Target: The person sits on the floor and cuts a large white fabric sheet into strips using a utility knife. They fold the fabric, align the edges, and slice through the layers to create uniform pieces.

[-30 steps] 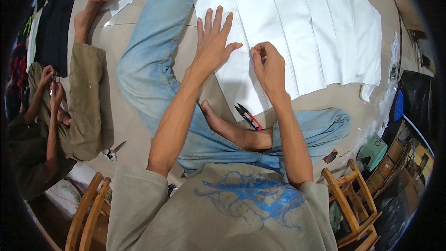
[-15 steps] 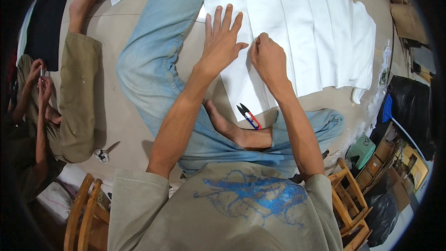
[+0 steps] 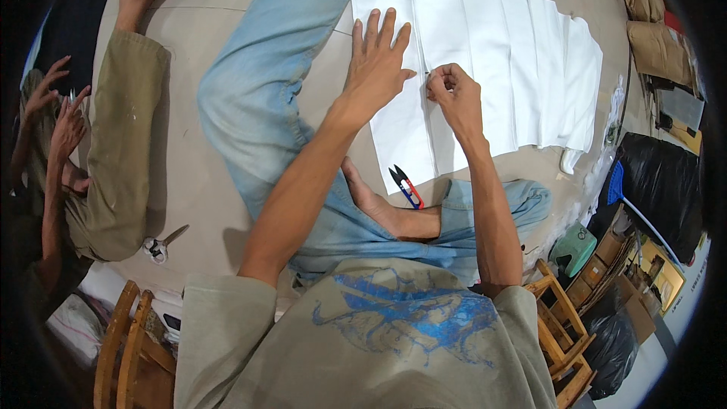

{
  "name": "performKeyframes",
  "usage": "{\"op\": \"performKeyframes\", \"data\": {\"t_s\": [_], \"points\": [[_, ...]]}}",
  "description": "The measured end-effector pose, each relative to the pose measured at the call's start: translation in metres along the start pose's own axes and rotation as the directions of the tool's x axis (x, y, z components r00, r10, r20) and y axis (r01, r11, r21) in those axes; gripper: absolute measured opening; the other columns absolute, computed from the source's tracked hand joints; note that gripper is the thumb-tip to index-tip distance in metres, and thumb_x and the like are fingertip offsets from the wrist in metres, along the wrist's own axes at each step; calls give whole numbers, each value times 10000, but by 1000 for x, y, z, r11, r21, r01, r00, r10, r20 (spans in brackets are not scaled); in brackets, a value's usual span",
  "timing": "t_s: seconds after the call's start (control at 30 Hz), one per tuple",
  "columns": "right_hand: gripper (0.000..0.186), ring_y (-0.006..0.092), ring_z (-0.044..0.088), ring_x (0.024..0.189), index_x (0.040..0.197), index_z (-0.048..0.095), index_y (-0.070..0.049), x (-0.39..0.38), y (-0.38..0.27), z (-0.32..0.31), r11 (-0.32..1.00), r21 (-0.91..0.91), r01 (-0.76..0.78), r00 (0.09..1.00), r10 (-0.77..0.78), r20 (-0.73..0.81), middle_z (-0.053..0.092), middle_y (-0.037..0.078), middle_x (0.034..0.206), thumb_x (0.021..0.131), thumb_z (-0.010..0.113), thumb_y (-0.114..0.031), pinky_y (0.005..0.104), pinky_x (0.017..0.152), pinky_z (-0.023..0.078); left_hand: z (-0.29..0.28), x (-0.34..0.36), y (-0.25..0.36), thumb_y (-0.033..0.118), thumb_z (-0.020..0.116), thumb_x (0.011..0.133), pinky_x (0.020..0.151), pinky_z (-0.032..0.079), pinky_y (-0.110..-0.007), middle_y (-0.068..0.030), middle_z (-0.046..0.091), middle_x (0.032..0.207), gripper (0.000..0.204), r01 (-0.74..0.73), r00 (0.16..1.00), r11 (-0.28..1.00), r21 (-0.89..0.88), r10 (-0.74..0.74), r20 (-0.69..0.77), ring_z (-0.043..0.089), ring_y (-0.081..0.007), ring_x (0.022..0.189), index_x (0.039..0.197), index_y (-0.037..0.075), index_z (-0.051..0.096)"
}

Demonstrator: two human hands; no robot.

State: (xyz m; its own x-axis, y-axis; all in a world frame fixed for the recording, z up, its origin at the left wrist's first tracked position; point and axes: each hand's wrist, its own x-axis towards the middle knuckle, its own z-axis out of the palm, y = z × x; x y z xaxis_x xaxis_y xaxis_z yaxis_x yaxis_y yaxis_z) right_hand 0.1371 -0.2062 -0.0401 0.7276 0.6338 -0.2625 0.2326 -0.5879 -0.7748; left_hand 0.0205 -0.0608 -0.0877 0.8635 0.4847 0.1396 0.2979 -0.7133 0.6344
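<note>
White fabric [image 3: 491,53] with several long seam lines lies spread over the floor before me. My left hand [image 3: 376,68] rests flat near its left edge, fingers apart and palm down. Just right of it, by one of the seams, my right hand [image 3: 456,89] is closed in a pinch. A tiny dark tip shows at its fingertips, too small to name. Thread snips [image 3: 407,187] with dark blades and red and blue handles lie at the fabric's near corner, beside my bare foot [image 3: 379,208].
At the left sits another person, whose hands [image 3: 62,117] hold something small. Scissors [image 3: 163,245] lie on the floor between us. Wooden stools [image 3: 125,341] stand at my sides. Black plastic bags [image 3: 663,185], a green container [image 3: 573,248] and a blue-handled tool [image 3: 617,182] crowd the right.
My right hand has drawn slightly back to the right, its pinch turning more into view. My left hand stays flat on the fabric. The other person's fingers have spread.
</note>
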Motion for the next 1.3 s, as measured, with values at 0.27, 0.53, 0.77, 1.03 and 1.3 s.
{"op": "performKeyframes", "data": {"t_s": [0.27, 0.53, 0.77, 1.03, 1.3], "points": [[223, 145, 650, 673, 1031, 665, 69, -14, -5, 12, 999, 34, -22, 997, 25, -73, 707, 116, 789, 1020, 620, -150, 308, 660, 536, 0, 0, 2, 313, 789, 881, 1258, 97, -636, -253, 226, 1678, 817, 7, 1000, 1000, 12, -7, 12, 130, -458, 1569, 1584, 132, 416], [225, 262, 670, 836, 1128, 663, 44, -26, -5, 23, 961, -209, 181, 955, -223, -196, 679, 176, 1023, 963, 696, -105, 370, 757, 537, 2, 4, 5, 187, 772, 888, 1251, 93, -669, -215, 245, 1682, 685, -96, 995, 995, 12, 96, 3, 142, -456, 1567, 1518, 311, 534], [201, 263, 651, 861, 1114, 680, 36, -27, 0, 39, 980, -116, 159, 934, -187, -304, 655, 158, 1038, 931, 717, -38, 373, 766, 522, 5, 19, -4, 190, 790, 851, 1272, 66, -637, -135, 304, 1678, 331, -175, 985, 982, -74, 174, -10, 168, -407, 1570, 1179, 231, 784], [95, 242, 674, 803, 1017, 722, 27, -21, 1, 39, 977, -96, 193, 920, -214, -328, 684, 130, 959, 938, 706, -24, 361, 732, 531, 8, 22, -6, 210, 807, 823, 1255, 109, -654, -177, 420, 1596, 230, -205, 978, 972, -114, 198, -71, 241, -414, 1539, 1048, 161, 808], [114, 209, 658, 715, 976, 717, 7, -13, 4, 34, 984, -125, 129, 920, -166, -356, 692, 105, 856, 987, 666, -94, 330, 669, 516, 8, 21, -6, 281, 796, 851, 1286, 74, -588, -117, 399, 1635, 204, -161, 987, 978, -132, 157, -41, 212, -370, 1566, 1037, 197, 800]]}}
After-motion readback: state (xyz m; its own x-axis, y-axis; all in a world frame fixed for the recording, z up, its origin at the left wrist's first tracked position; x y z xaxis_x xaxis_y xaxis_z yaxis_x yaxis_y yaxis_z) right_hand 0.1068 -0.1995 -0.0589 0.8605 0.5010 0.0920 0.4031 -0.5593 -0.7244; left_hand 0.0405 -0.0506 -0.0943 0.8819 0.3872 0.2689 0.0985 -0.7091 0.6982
